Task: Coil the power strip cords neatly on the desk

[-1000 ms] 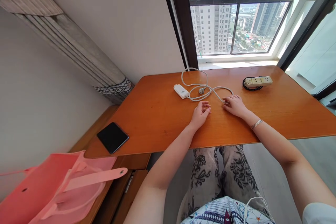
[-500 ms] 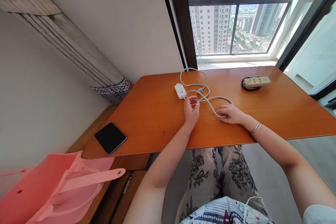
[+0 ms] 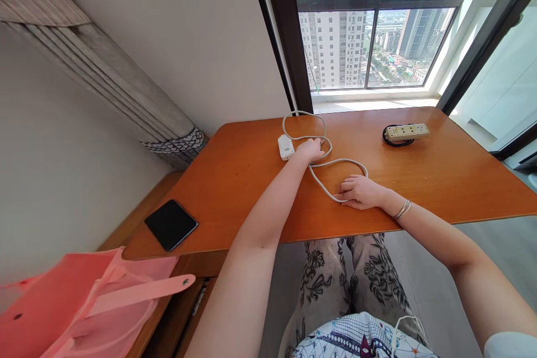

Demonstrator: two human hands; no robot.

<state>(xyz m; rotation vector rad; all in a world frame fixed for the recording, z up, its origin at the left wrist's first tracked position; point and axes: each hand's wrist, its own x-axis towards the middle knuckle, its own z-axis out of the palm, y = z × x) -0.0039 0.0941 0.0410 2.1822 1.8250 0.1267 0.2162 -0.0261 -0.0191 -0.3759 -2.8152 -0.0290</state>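
A white cable (image 3: pixel 343 160) lies in loops on the wooden table, joined to a small white power adapter (image 3: pixel 286 147) near the back left. My left hand (image 3: pixel 309 151) reaches just right of the adapter, its fingers closed at the spot where the cable's plug lay, and they cover most of what they hold. Nearer the front edge, my right hand (image 3: pixel 357 191) rests on the table with its fingertips pinching a bend of the same cable. Part of the cable passes behind that hand.
A cream power strip (image 3: pixel 406 132) with a coiled black cord sits at the back right of the table (image 3: pixel 235 179). A dark tablet (image 3: pixel 171 225) lies near the left front edge. Beside it, a pink bag (image 3: pixel 96 296) stands at lower left. A window (image 3: pixel 373 39) is behind.
My left hand has moved from the cable near the adapter, forward and right to the plug. My right hand has shifted slightly left and nearer, pulling the cable's bend with it.
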